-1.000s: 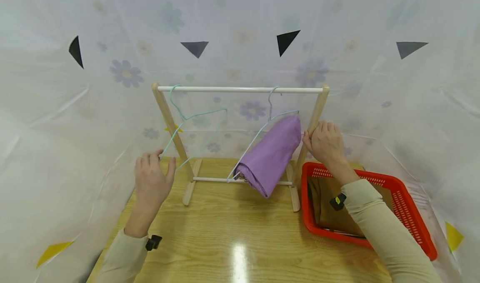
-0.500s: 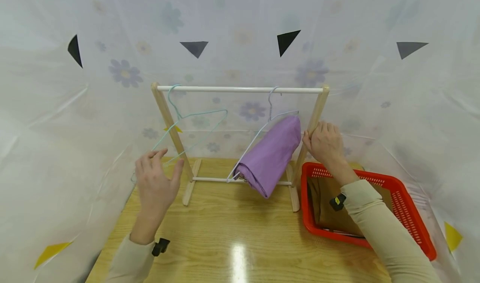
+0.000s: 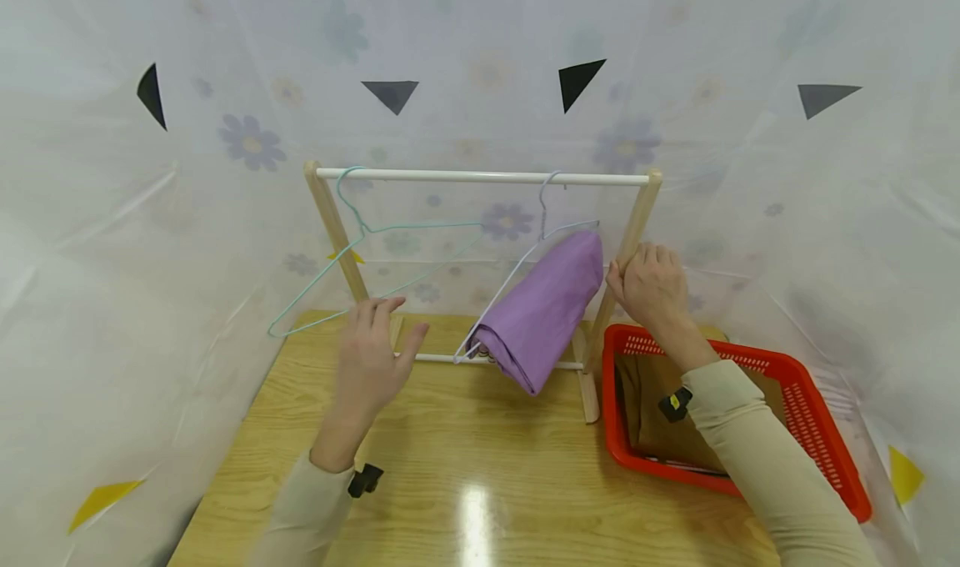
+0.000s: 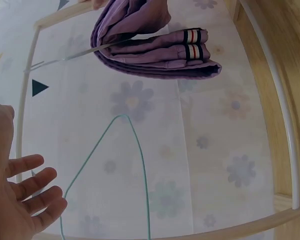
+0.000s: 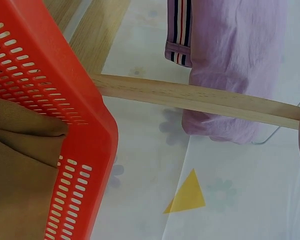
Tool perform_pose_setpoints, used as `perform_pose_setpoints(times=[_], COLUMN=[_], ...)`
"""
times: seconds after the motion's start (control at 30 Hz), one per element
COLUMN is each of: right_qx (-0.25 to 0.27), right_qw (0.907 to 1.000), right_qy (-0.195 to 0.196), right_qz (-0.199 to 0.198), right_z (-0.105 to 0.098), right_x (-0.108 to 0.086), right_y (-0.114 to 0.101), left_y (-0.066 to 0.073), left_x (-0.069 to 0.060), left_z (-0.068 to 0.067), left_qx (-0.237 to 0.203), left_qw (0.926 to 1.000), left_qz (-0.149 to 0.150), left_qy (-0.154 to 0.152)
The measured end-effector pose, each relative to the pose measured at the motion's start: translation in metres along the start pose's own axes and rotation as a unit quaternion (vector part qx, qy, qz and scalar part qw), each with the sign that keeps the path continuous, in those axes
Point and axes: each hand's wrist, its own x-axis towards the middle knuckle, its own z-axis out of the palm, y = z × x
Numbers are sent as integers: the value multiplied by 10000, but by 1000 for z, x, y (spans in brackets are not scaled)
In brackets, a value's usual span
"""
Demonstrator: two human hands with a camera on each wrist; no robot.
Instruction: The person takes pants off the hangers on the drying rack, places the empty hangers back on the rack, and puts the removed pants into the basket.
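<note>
My left hand (image 3: pixel 367 354), fingers spread, is in front of a teal wire hanger (image 3: pixel 423 225) that hangs from the white top bar (image 3: pixel 450 175) of a small wooden rack. In the left wrist view the fingers (image 4: pixel 35 185) are near the hanger's wire and hold nothing. With my right hand (image 3: pixel 651 288) I grip the rack's right wooden post (image 3: pixel 638 217). Folded over a pale hanger (image 3: pixel 510 278) beside that post is a purple garment (image 3: pixel 540 313); striped trim shows on it in both wrist views.
A red perforated basket (image 3: pixel 611 400) stands right of the rack, with a folded brown garment (image 3: pixel 667 421) inside. Under everything is a wooden table (image 3: pixel 420 484). A pale flowered sheet (image 3: pixel 480 75) covers the back and sides.
My left hand has let go of the teal hanger and moved right, and the hanger has swung round to face more toward the front. My right hand keeps its grip on the post.
</note>
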Motion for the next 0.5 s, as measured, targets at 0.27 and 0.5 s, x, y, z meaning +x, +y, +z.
perform_pose_setpoints(times=[0.27, 0.5], right_qx=[29, 39], right_qw=[10000, 9999], right_qy=[-56, -102], right_qz=[25, 46], right_z=[-3, -3], right_x=[-1, -1], right_y=[0, 0], left_y=[15, 34], left_x=[1, 8], left_z=[25, 43], left_qx=[-182, -271], left_qw=[9985, 9964], left_qz=[203, 412], left_qy=[-483, -690])
